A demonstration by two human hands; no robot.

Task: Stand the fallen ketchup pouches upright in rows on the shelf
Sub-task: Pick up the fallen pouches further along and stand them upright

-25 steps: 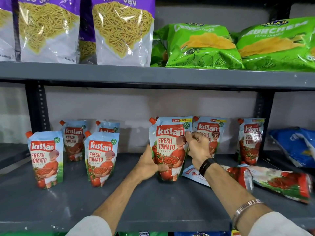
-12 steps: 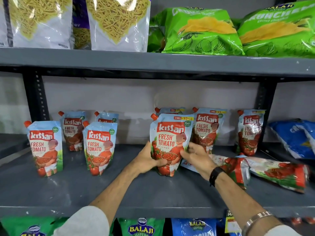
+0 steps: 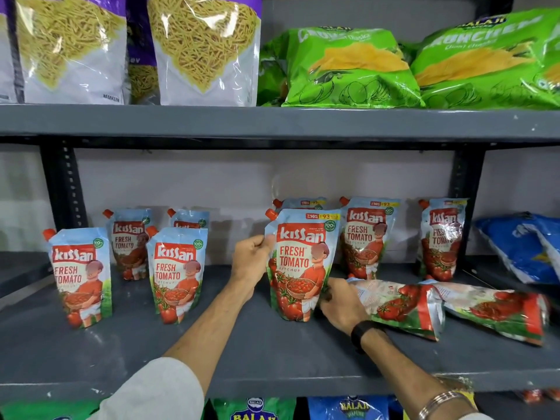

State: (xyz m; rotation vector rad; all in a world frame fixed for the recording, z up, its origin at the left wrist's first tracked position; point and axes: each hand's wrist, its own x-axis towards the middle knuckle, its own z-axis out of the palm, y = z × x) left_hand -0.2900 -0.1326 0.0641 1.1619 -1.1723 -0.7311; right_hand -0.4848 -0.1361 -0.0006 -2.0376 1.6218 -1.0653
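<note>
Grey shelf [image 3: 272, 353] carries an upright ketchup pouch [image 3: 300, 265]; left hand [image 3: 251, 262] fingers pinch its upper edge, right hand [image 3: 342, 304] fingers grip its lower corner, beside two fallen pouches [image 3: 403, 307].

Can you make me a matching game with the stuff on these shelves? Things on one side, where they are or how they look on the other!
Things:
1. ketchup pouch in both hands
2. pouch by the right wrist
3. green chip bags
4. yellow noodle snack bags

States:
A. top shelf, left
B. lying flat
C. top shelf, right
D. standing upright

Pairs: 1-D, 2-B, 3-C, 4-A
</note>
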